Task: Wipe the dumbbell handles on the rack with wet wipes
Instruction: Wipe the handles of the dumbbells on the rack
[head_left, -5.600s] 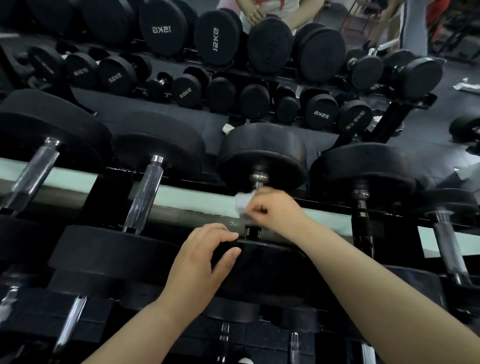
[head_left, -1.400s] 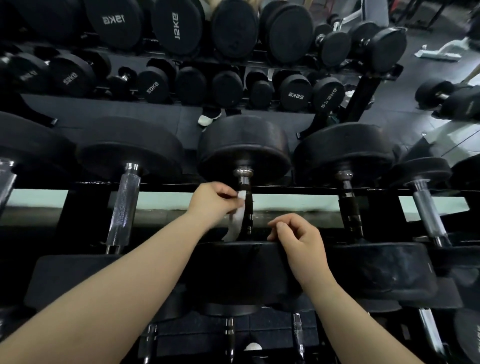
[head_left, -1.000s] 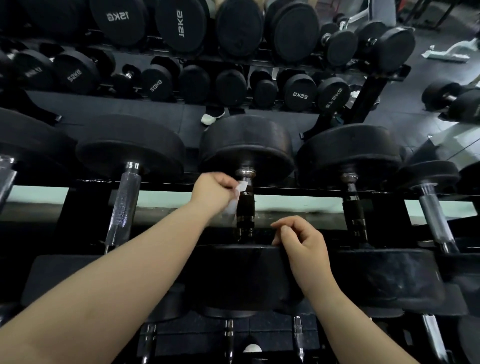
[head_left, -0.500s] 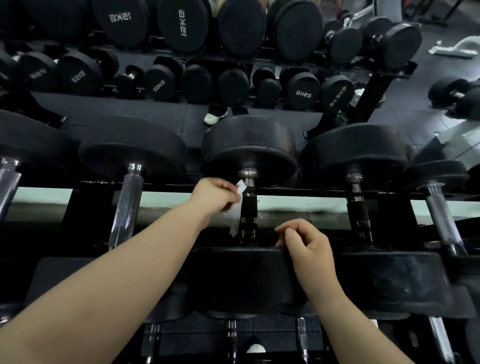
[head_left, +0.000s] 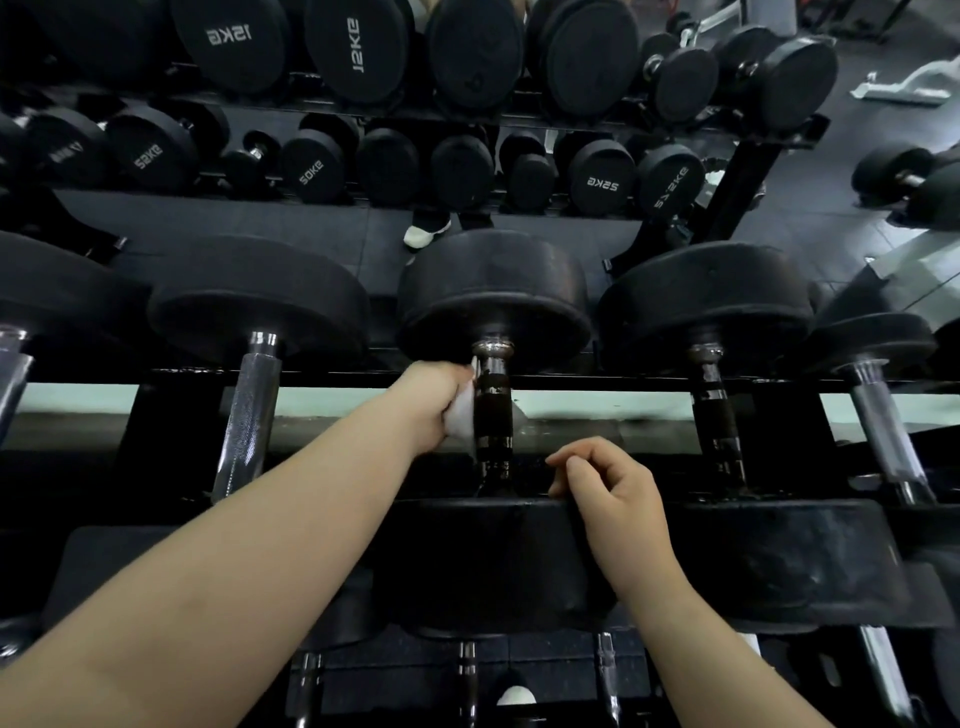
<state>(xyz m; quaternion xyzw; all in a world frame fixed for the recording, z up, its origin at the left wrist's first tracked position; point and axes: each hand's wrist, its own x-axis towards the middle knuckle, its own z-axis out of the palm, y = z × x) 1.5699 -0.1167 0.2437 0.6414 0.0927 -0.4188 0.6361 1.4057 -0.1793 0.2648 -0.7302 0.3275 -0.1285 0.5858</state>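
Left grip (head_left: 435, 400): clenched on a wet wipe (head_left: 460, 418), pressing it to the left flank of the dark handle (head_left: 493, 410), centre of the frame, just below the far head (head_left: 493, 296).

Wipe: soft, limp and light, bunched in the fingers. It will only clean where it is pressed flat. Judged best wrapped round the bar and slid along it.

Handle: stiff metal with banded rings, probably slick once damp. It runs away from the viewer to the near head (head_left: 498, 556), and the dumbbell lies across the rack (head_left: 623, 375) rails. Heavy piece with rubber heads; it should not shift under a wipe. No call to lift it, only to steady it at a head and work the bar.

Right grip (head_left: 613, 493): fingers curled, sitting at the top rim of the near head. Light is dim there, so I cannot tell if it hooks the rim or merely rests.

Further right: another dark handle (head_left: 719, 415), then a chrome handle (head_left: 883, 426), both racked.
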